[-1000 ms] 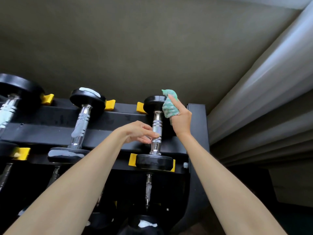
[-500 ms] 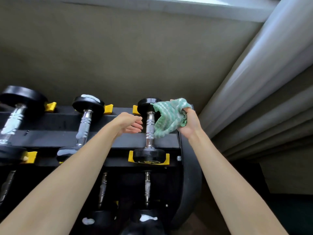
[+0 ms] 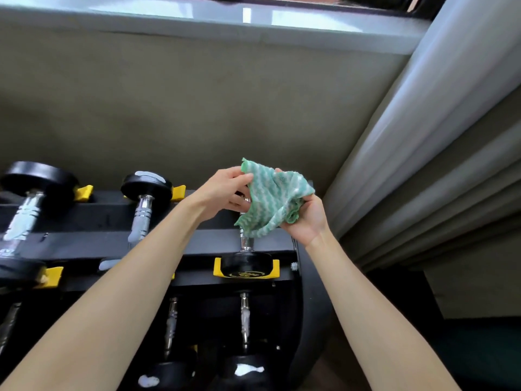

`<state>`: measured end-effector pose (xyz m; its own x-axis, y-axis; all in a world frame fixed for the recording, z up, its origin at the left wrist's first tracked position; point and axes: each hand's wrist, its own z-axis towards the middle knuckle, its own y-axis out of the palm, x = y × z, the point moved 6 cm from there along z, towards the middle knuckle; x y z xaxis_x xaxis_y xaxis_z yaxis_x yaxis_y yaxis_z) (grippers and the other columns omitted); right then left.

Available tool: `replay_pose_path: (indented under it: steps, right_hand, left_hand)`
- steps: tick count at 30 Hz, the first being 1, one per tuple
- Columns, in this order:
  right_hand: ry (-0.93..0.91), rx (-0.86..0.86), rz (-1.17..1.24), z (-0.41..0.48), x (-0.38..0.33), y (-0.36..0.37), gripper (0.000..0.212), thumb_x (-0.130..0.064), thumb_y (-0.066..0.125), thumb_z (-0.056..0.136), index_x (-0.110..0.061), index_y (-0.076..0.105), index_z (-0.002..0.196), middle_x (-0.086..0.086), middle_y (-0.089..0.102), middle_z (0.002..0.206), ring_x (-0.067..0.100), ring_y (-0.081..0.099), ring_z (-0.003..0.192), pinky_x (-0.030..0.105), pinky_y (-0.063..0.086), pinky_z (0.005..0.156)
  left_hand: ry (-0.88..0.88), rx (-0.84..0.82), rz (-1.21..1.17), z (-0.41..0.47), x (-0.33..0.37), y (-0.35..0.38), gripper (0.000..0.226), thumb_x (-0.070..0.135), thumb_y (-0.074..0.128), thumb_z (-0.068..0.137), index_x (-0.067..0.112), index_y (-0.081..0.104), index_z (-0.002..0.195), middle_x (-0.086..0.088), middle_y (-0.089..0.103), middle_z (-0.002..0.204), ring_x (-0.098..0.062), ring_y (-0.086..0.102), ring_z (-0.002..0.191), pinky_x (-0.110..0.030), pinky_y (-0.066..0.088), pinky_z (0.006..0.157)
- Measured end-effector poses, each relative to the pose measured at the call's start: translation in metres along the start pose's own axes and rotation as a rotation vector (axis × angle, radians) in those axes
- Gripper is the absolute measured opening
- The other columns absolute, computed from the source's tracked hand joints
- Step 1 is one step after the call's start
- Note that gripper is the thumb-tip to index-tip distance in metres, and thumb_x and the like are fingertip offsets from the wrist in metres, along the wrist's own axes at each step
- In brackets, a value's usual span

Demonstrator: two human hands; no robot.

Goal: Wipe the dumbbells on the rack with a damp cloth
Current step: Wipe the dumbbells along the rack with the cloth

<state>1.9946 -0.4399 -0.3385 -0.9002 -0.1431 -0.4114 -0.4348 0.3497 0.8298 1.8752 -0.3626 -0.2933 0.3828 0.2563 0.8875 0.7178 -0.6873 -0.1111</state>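
Cloth (image 3: 272, 200), green with white stripes, hangs spread between both hands above the right end of the rack (image 3: 84, 245). Left hand (image 3: 222, 193) pinches its upper corner between thumb and fingers; right hand (image 3: 307, 221) grips the bunched opposite side in curled fingers. It hangs before the handle of the right dumbbell (image 3: 246, 262), whose near head sits in a yellow cradle (image 3: 218, 268); touching or not, I cannot tell. Middle dumbbell (image 3: 146, 187) and left dumbbell (image 3: 36, 176) lie on the same row, pale smears on both. Curtain (image 3: 423, 165) hangs at right.
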Motion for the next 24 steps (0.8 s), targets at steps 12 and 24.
replay_pose_path:
  steps: [12, 24]
  right_hand:
    - [0.094, 0.145, -0.11, -0.001, 0.006, -0.01, 0.041, -0.031, 0.025, 0.1, -0.01, 0.059, 0.107, 0.017, 0.065, 0.102, 0.033, 0.065, 0.091, 0.052, 0.053, 0.076]
    - [0.006, 0.33, -0.101, 0.018, -0.014, -0.049, 0.03, -0.033, 0.043, 0.097, -0.01, 0.061, 0.1, 0.011, 0.063, 0.096, 0.025, 0.061, 0.091, 0.043, 0.053, 0.082]
  left_hand:
    - [0.498, -0.028, 1.021, -0.007, 0.017, 0.057, 0.041, 0.012, 0.041, 0.093, 0.024, 0.058, 0.127, 0.0, 0.047, 0.131, -0.02, 0.051, 0.11, -0.036, 0.044, 0.089]
    - [0.219, 0.376, -0.011, 0.012, -0.001, -0.01, 0.038, -0.01, 0.034, 0.078, 0.006, 0.068, 0.086, -0.008, 0.066, 0.08, -0.019, 0.059, 0.059, -0.022, 0.051, 0.045]
